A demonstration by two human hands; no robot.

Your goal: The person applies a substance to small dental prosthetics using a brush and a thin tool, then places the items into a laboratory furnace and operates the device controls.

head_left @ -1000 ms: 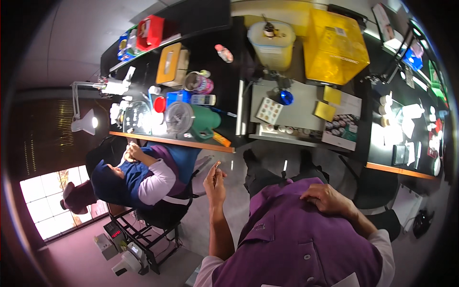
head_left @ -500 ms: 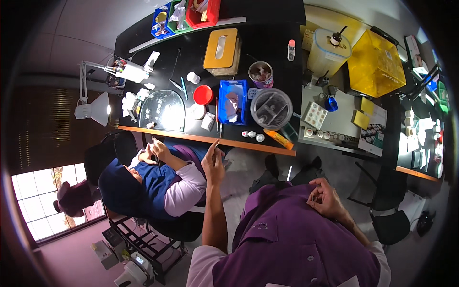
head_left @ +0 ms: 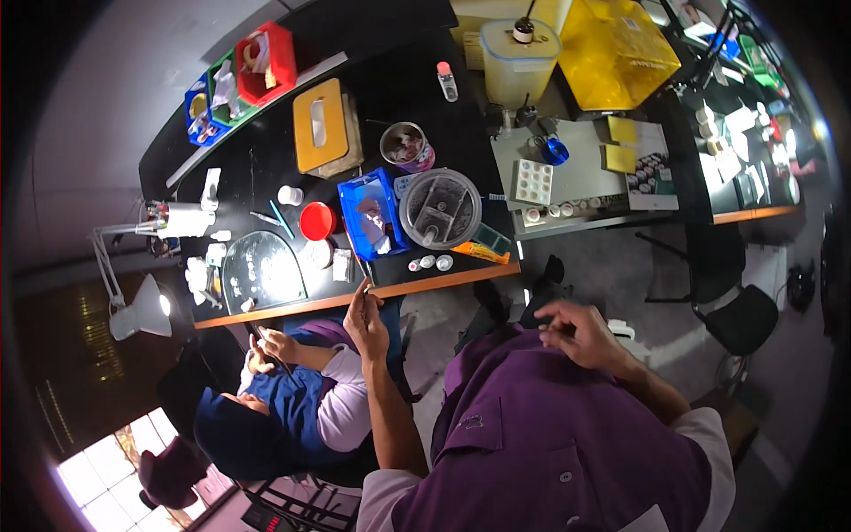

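Note:
My left hand [head_left: 366, 324] is raised just short of the wooden front edge [head_left: 461, 278] of the black desk, pinched round a small thin item whose kind I cannot make out. Near its fingertips on the desk are a blue tray [head_left: 370, 215] with small items, three small white containers [head_left: 427, 262] and a clear round tub [head_left: 440, 208]. An orange packet [head_left: 483, 252] lies at the desk edge. My right hand [head_left: 572, 332] hangs in front of my purple top [head_left: 550, 426], fingers loosely bent and apart, holding nothing visible.
A seated co-worker [head_left: 292, 408] works by a lamp [head_left: 142, 312] at lower left. Further back are an orange tissue box [head_left: 324, 124], coloured bins [head_left: 266, 62], a food tub [head_left: 519, 66] and a yellow box [head_left: 620, 58]. A black chair [head_left: 736, 315] stands right.
My left hand has risen toward the desk edge, still pinched. My right hand has moved forward from my top. The view has turned, showing more of the left desk.

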